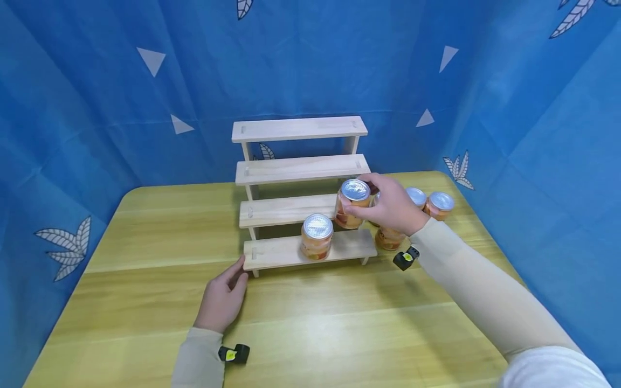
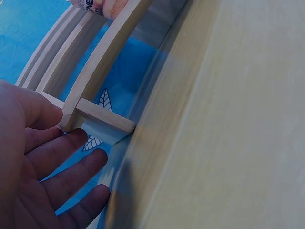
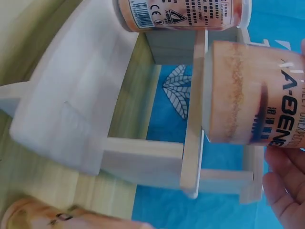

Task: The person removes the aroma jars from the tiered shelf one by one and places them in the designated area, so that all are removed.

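Note:
A light wooden four-step display stand (image 1: 286, 207) stands on the table. My left hand (image 1: 223, 299) is at the left end of its lowest step, where thumb and forefinger pinch the corner (image 2: 71, 117); the other fingers are spread beside it. My right hand (image 1: 395, 207) grips an orange-labelled can (image 1: 353, 207) with a silver lid, thumb on the near side and fingers behind. This can (image 3: 255, 93) is upright at the right end of the second step from the bottom, its base right at the board. Another such can (image 1: 317, 237) stands mid-way on the lowest step.
Several more cans (image 1: 440, 205) stand on the wooden table (image 1: 165, 302) right of the stand, partly hidden by my right hand. The two upper steps (image 1: 301, 128) bear no cans. A blue curtain (image 1: 301, 59) with leaf prints hangs behind and along the sides.

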Demonstrator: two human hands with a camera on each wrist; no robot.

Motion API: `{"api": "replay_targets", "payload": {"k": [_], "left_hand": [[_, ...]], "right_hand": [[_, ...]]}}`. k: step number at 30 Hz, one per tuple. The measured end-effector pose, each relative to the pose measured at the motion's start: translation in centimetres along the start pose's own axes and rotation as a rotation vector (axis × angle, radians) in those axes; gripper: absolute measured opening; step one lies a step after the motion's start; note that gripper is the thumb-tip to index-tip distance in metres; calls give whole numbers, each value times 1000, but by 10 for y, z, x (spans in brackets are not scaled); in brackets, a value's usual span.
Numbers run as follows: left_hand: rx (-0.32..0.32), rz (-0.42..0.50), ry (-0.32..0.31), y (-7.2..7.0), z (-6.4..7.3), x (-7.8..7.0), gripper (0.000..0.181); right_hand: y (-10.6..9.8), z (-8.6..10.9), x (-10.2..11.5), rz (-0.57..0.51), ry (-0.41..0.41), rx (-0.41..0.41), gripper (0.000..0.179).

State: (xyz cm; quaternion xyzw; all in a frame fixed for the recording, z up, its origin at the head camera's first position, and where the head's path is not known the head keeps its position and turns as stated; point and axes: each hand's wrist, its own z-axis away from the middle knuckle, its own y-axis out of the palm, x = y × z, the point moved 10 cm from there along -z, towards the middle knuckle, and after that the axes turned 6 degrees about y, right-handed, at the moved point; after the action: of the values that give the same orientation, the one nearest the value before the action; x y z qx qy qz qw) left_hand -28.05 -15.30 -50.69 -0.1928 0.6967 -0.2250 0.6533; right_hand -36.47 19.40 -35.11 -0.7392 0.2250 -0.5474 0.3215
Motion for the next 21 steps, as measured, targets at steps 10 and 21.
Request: {"api": "replay_targets", "payload": {"k": [10, 21], "left_hand": [[-6, -4, -1, 0, 1, 3, 46], [-10, -7, 10, 1, -1, 3, 46]], "right_hand": [[-18, 29, -16, 45, 22, -49, 65], [-42, 51, -33, 41, 42, -93, 66]]}}
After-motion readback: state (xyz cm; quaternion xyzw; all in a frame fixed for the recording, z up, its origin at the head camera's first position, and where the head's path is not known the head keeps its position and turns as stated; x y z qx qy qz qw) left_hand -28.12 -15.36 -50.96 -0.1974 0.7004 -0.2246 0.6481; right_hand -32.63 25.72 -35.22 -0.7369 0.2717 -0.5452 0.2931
